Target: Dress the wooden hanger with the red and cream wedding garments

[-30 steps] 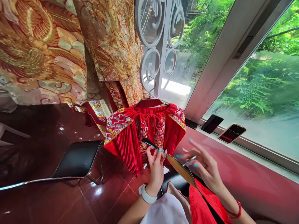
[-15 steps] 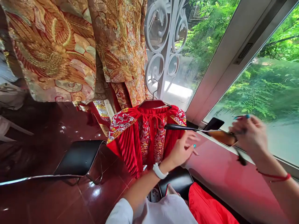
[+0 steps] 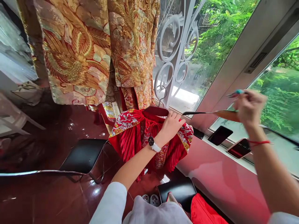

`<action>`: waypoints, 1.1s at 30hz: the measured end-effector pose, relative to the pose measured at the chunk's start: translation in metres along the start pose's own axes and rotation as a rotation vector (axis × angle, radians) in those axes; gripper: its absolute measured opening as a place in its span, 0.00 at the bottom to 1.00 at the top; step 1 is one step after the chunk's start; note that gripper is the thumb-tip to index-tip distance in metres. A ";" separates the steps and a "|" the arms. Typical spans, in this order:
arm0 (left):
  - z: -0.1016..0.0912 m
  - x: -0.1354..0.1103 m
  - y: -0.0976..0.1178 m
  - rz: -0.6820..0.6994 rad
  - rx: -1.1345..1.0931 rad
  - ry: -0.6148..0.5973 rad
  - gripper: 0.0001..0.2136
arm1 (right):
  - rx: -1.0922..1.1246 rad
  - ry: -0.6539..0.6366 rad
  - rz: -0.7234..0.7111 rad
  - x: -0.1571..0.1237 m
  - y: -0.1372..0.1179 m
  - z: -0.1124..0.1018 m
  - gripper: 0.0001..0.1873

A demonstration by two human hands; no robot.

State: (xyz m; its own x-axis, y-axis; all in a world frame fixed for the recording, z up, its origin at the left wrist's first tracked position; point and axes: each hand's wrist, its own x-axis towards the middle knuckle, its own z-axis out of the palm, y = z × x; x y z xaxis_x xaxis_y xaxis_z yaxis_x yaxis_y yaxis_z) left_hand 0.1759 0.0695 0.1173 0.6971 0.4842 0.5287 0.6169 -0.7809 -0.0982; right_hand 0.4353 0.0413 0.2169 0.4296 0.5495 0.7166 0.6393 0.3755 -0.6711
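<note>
A red pleated cape with silver and gold embroidered shoulders hangs on a dark wide hanger with a metal hook. My left hand is closed over the right side of its neckline; whether it also grips the hanger's end is hidden. In my raised right hand is a second clothes hanger, brown with dark thin ends, smeared by motion. This hanger's left tip lies close to my left fingers, and its other end stretches past the right edge.
Gold embroidered robes hang behind the cape, beside white scrollwork. Phones stand on the window ledge at right. Black chairs are at left and below, with red cloth near my lap.
My left hand has moved up and left onto the cape's neckline, closing on it. My right hand has risen with the loose hanger. The view has shifted left.
</note>
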 end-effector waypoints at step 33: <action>-0.014 -0.009 -0.002 -0.001 0.073 -0.003 0.08 | -0.308 0.318 -0.527 -0.022 0.061 0.145 0.23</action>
State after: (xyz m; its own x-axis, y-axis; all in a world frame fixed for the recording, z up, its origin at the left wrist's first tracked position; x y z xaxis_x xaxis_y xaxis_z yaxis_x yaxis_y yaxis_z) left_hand 0.1634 0.0610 0.1249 0.6978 0.4863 0.5259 0.6424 -0.7496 -0.1593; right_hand 0.3717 0.1603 0.1324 0.1478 0.0886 0.9850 0.9462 0.2771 -0.1669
